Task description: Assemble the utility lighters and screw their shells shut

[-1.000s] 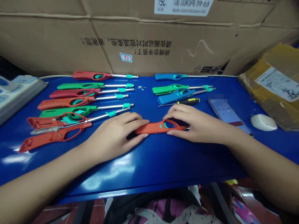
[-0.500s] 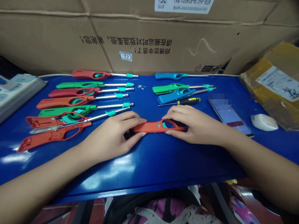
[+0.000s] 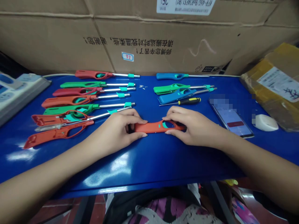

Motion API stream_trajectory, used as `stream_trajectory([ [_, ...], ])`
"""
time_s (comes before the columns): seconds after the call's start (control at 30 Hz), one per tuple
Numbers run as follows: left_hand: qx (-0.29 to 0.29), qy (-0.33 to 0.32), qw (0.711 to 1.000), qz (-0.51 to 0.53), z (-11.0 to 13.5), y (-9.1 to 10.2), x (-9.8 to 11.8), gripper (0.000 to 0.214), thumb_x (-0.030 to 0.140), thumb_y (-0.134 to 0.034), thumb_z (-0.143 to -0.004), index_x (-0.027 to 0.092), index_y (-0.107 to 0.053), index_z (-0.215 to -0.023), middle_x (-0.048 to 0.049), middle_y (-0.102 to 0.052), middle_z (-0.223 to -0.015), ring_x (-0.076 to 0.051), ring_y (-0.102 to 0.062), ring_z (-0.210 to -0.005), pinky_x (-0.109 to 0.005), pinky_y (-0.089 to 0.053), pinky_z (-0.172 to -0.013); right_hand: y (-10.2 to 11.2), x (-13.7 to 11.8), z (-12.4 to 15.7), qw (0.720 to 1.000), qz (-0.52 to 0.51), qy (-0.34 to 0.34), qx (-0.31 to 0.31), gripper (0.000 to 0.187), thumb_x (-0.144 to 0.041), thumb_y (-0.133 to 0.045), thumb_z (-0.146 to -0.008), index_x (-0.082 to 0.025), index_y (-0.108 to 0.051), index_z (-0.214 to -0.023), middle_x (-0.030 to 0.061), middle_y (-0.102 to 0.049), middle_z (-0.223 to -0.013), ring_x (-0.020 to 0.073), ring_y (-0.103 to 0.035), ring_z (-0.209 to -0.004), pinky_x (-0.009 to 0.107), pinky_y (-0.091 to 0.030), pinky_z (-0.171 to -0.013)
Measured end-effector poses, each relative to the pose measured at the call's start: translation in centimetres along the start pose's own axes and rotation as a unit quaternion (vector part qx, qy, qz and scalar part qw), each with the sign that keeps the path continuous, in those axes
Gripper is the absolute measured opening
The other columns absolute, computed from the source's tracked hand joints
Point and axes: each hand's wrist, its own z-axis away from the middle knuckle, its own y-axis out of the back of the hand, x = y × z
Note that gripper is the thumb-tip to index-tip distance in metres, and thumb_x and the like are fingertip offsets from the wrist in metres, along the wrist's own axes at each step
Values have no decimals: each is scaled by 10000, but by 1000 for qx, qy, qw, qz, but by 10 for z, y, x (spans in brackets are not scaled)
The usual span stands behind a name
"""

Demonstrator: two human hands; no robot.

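An orange lighter body (image 3: 153, 127) with a teal trigger lies flat on the blue table (image 3: 149, 161), held at both ends. My left hand (image 3: 118, 130) pinches its left end between thumb and fingers. My right hand (image 3: 192, 126) grips its right end, covering the tip. A row of long-nosed lighters (image 3: 81, 100) in red, green and orange lies to the left. Three more, blue and green (image 3: 174, 90), lie behind my right hand, next to a black and yellow screwdriver (image 3: 188, 101).
A phone (image 3: 231, 119) with a lit screen and a white mouse (image 3: 265, 122) lie at the right. A yellow-taped parcel (image 3: 273, 81) sits at the far right. Large cardboard boxes (image 3: 144, 37) wall off the back. A grey device (image 3: 18, 93) stands at the left edge.
My left hand has closed in on the left end of the orange lighter body, going from fingers lying over it to a pinch. My right hand has kept its grip.
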Motion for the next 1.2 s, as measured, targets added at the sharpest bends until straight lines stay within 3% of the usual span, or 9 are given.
stream_trajectory([
  [0.27, -26, -24, 996, -77, 4, 1, 7, 260, 267, -709, -907, 173, -766, -1143, -60, -679, -976, -189, -659, -863, -328, -554, -782, -4, -4, -1, 1000, 11, -10, 10, 298, -288, -692, -892, -167, -677, -1164, 97, -645, -1119, 233, -632, -966, 372, -517, -860],
  [0.5, -16, -60, 989, -136, 5, 0, 7, 315, 279, -639, -924, 151, -706, -1204, -78, -672, -1023, -201, -663, -879, -327, -558, -770, 1, 3, -4, 990, 114, 79, 16, 351, -379, -637, -940, -153, -678, -1205, 119, -677, -1160, 274, -658, -984, 421, -521, -841],
  [0.7, 1, -80, 991, -104, 1, -1, 3, 247, 294, -561, -994, 182, -692, -1171, -74, -704, -1061, -200, -672, -948, -326, -548, -841, 7, 0, -3, 995, 68, 64, 42, 263, -361, -506, -1025, -182, -682, -1106, 71, -728, -1044, 220, -670, -944, 355, -511, -805],
  [1.0, 18, -82, 994, -76, 3, -4, 7, 224, 318, -542, -1023, 183, -669, -1150, -65, -681, -1038, -173, -655, -903, -291, -528, -806, 3, -5, -1, 993, 65, 70, 72, 189, -343, -526, -1020, -198, -646, -1039, 45, -704, -1007, 192, -653, -905, 316, -471, -759],
  [1.2, 13, -120, 991, -58, 7, -6, 7, 219, 285, -526, -1032, 155, -670, -1134, -79, -685, -993, -169, -648, -863, -280, -529, -771, -5, -6, -1, 988, 97, 85, 91, 215, -329, -493, -1030, -185, -632, -951, 48, -686, -893, 185, -621, -782, 314, -445, -682],
])
